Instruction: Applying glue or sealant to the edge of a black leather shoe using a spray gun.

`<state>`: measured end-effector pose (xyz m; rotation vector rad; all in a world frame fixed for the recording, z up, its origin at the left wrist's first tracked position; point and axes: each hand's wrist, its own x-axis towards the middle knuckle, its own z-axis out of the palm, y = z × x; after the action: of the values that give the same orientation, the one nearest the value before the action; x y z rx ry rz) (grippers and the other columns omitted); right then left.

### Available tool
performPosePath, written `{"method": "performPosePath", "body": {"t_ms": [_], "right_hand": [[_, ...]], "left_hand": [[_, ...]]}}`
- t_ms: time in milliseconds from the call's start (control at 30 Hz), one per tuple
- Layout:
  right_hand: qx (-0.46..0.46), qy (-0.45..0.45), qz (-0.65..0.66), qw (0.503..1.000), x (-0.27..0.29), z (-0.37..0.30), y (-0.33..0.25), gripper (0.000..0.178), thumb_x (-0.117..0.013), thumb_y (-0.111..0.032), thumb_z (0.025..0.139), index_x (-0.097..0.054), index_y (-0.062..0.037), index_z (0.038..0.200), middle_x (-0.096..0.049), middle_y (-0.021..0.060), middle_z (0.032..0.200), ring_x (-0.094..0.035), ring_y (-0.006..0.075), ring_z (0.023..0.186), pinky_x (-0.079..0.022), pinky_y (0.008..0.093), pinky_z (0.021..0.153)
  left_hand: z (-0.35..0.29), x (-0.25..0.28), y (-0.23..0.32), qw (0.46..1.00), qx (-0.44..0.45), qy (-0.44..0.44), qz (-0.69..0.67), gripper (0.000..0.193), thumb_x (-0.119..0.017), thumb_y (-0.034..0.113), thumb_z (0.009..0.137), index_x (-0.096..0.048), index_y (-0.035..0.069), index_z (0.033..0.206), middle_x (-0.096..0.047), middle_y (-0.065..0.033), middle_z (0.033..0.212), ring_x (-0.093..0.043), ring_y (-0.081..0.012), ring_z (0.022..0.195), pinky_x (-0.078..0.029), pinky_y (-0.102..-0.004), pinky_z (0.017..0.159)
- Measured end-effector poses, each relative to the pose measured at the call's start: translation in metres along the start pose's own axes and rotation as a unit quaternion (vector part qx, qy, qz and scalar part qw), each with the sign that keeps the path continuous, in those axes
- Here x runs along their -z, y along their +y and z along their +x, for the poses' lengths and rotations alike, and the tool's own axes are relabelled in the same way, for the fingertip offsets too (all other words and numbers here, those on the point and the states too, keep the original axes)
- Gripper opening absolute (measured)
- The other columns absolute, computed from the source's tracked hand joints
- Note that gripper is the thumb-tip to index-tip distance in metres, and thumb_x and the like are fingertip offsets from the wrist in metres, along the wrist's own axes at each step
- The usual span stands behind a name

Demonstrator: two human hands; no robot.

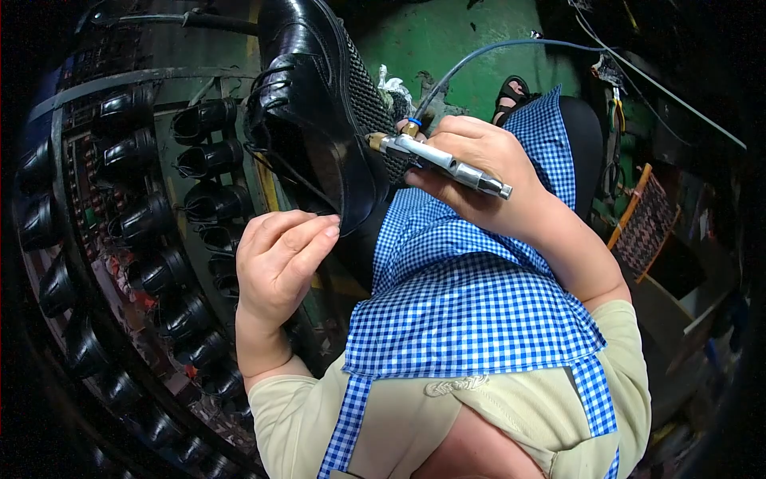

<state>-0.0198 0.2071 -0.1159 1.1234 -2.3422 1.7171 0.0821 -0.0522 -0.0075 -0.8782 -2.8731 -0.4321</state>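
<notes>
A black leather lace-up shoe [310,96] hangs large at upper centre, toe away from me, its opening facing up and its textured dark sole side to the right. My left hand [281,254] is closed, with thumb and fingertips pinching the shoe's heel edge. In my right hand [484,164] is a silver air gun [447,160], its brass nozzle pointing left at the side of the shoe. A grey-blue hose [479,49] runs from its brass fitting away to the upper right. The fingers under the gun are partly hidden.
Racks on the left hold several rows of black shoes [132,148] along metal rails [56,160]. My blue checked apron [479,319] covers my lap. Green floor [447,24] shows ahead. A woven-seat chair [645,219] and hanging cables [678,96] are at right.
</notes>
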Motion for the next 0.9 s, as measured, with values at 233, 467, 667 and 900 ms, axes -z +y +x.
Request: {"method": "performPosePath", "body": {"t_ms": [233, 467, 667, 900], "right_hand": [[-0.011, -0.031, -0.034, 0.999, 0.010, 0.002, -0.010, 0.020, -0.083, -0.024, 0.086, -0.069, -0.0089, 0.085, -0.062, 0.0066, 0.080, -0.065, 0.0252, 0.073, -0.056, 0.0368, 0.064], [-0.027, -0.041, -0.041, 0.998, 0.014, 0.000, -0.011, 0.021, -0.083, -0.026, 0.086, -0.069, -0.0093, 0.085, -0.064, 0.0062, 0.083, -0.066, 0.0259, 0.076, -0.056, 0.0373, 0.065], [-0.022, 0.007, -0.029, 0.999, 0.006, -0.003, -0.007, 0.020, -0.083, -0.025, 0.086, -0.069, -0.0103, 0.085, -0.063, 0.0054, 0.083, -0.066, 0.0249, 0.076, -0.057, 0.0361, 0.065], [-0.014, 0.013, -0.023, 1.000, 0.000, -0.004, -0.008, 0.023, -0.086, -0.021, 0.081, -0.069, -0.0084, 0.090, -0.063, 0.0064, 0.086, -0.066, 0.0255, 0.076, -0.056, 0.0359, 0.064]], "left_hand": [[0.005, 0.001, 0.001, 1.000, -0.011, -0.012, 0.007, 0.040, -0.076, 0.003, 0.084, -0.068, 0.014, 0.121, -0.077, -0.0032, 0.109, -0.070, -0.0221, 0.096, -0.056, -0.0348, 0.077], [0.008, 0.001, 0.002, 1.000, -0.018, -0.015, 0.013, 0.040, -0.077, 0.004, 0.084, -0.068, 0.013, 0.122, -0.077, -0.0036, 0.108, -0.070, -0.0222, 0.096, -0.057, -0.0345, 0.076], [0.009, 0.000, 0.003, 1.000, -0.020, -0.008, 0.004, 0.040, -0.077, 0.003, 0.083, -0.068, 0.012, 0.121, -0.077, -0.0047, 0.106, -0.071, -0.0225, 0.094, -0.057, -0.0344, 0.074], [0.010, -0.002, 0.004, 1.000, -0.019, -0.003, 0.006, 0.040, -0.077, 0.003, 0.083, -0.068, 0.012, 0.120, -0.076, -0.0042, 0.107, -0.071, -0.0222, 0.094, -0.057, -0.0348, 0.074]]}}
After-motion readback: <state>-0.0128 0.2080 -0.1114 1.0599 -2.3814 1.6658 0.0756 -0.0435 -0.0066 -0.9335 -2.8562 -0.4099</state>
